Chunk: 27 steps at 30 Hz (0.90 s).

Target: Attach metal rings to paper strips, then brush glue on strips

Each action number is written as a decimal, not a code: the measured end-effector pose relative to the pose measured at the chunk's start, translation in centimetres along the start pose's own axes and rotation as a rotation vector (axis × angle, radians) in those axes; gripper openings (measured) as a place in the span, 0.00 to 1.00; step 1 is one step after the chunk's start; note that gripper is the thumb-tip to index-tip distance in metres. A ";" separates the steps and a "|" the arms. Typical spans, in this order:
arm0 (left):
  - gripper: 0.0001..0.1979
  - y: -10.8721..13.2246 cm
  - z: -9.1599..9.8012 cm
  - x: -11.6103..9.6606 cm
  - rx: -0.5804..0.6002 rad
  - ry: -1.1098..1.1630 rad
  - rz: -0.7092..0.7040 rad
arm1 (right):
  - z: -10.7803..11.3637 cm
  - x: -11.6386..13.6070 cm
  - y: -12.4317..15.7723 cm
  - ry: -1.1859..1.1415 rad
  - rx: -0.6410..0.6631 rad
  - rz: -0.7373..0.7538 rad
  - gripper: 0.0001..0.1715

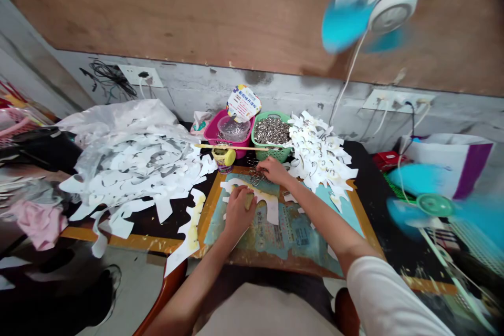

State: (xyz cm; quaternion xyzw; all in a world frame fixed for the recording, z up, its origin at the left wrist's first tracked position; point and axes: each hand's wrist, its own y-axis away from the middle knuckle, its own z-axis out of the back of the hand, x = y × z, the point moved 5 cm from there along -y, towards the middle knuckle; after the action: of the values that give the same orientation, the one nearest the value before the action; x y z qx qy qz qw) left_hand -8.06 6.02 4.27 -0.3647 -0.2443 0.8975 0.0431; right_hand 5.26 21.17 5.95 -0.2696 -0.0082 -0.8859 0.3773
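My left hand (239,211) is on a white cut-out strip (271,209) with yellowish glue-like smears, its curled fingers holding the strip against the blue work sheet (291,239). Just beyond, my right hand (272,170) reaches into a small loose pile of shiny metal rings or hooks (255,177). Its fingertips are pinched together, and whatever is between them is too small to make out. Behind the pile stands a small tub (223,160) of yellowish paste with a stick (232,147) lying across its top.
Green (281,153) and pink (244,150) baskets of metal pieces stand at the back. White cut-outs heap up left (142,178) and right (321,149). One smeared strip (192,226) overhangs the front edge. Spinning blue-bladed fans (435,205) are at right and overhead (394,8).
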 end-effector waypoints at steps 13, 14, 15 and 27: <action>0.06 3.3 3.4 0.6 -0.021 0.010 -0.014 | -0.2 0.9 0.5 0.006 -0.077 0.035 0.16; 0.06 3.7 3.8 0.8 -0.030 0.003 -0.019 | -0.1 1.4 0.6 0.009 -0.078 0.042 0.14; 0.06 4.1 4.3 1.0 -0.042 -0.002 -0.027 | 0.3 1.7 0.7 0.013 -0.087 0.044 0.13; 0.06 7.8 8.4 1.7 -0.095 0.071 0.040 | 9.6 -5.9 -10.2 0.172 -0.057 -0.287 0.16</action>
State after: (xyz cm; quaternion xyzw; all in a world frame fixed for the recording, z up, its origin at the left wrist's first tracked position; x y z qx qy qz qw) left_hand -14.15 -3.78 4.69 -0.4028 -0.2777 0.8720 0.0166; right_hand 6.27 34.51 13.20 -0.1997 0.0109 -0.9504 0.2384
